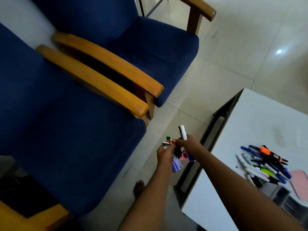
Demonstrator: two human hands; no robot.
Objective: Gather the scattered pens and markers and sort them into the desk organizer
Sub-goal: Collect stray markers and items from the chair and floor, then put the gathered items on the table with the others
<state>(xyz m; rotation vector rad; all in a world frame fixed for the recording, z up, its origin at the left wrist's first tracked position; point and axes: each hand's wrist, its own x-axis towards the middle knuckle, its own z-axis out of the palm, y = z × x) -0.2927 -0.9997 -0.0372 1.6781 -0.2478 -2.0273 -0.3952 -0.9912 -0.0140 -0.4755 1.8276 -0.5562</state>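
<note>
Here, low centre, a white marker [183, 132] is pinched in the right hand [189, 144]; a bundle [175, 160] is gripped by the left hand [164, 153]. Gathering seems underway; carrying to the pile [265, 165] on the bench [260, 120], lower right, is likely needed next.

Two armchairs [75, 130] have deep blue cushions and honey-yellow wooden arms; the floor [233, 55] is pale cream tile; the table [258, 122] is white, its pens [265, 165] blue, black, white, orange and lime, beside a pink pad [300, 184]
</note>
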